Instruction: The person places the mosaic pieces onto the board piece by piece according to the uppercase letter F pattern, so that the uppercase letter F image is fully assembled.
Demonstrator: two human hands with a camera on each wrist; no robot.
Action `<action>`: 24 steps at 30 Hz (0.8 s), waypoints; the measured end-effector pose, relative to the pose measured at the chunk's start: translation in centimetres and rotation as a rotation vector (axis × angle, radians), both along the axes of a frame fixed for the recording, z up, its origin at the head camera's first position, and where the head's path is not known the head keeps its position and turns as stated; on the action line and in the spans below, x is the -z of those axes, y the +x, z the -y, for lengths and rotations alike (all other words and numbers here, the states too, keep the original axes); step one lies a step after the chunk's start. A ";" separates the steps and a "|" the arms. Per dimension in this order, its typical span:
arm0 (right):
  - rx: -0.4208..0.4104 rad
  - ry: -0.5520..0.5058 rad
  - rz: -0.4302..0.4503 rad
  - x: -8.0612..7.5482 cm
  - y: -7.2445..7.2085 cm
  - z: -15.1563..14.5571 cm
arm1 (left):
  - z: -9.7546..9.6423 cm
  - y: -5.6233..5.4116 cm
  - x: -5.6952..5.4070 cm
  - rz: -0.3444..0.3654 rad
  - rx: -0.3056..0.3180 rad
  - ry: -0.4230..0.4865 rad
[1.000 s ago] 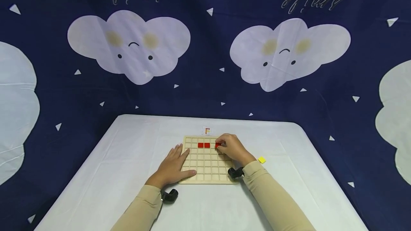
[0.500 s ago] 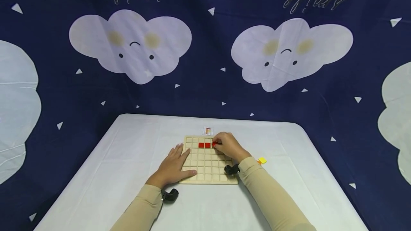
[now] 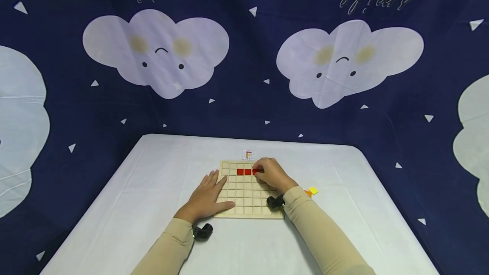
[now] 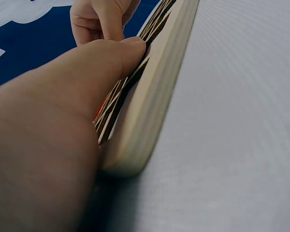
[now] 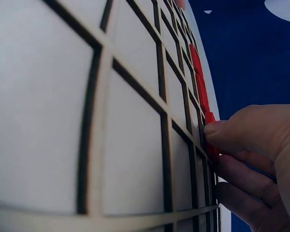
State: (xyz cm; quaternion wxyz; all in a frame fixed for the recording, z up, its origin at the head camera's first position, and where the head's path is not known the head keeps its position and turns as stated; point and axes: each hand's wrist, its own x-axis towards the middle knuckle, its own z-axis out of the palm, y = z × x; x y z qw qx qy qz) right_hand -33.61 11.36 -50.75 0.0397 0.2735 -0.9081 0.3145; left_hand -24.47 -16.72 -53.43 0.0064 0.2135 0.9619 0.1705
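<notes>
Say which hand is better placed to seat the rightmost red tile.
Probably the right hand: it pinches that red tile, while the left hand rests on the left side of the grid board.

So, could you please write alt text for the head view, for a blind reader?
A person's right hand pinches a red tile beside two more red tiles on a wooden grid board; the left hand rests on the board's left side. A patterned card lies beyond.

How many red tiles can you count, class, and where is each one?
3. Two red tiles lie side by side in the wooden grid board; the third tile, just right of them, is pinched by the right hand. Others may be hidden.
</notes>
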 end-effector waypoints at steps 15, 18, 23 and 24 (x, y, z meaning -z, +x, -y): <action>-0.003 -0.016 0.004 0.4 -0.2 0.0 | 0.0 0.1 -0.4 -0.007 0.003 0.009; 0.001 -0.031 0.009 0.4 -0.2 0.0 | 0.0 0.1 -0.3 -0.002 0.003 0.004; 0.022 -0.068 0.025 0.5 0.0 -0.4 | 0.0 0.1 -0.4 0.008 0.003 0.002; 0.029 -0.075 0.028 0.6 0.1 -0.5 | 0.0 0.2 -0.4 0.009 0.002 0.003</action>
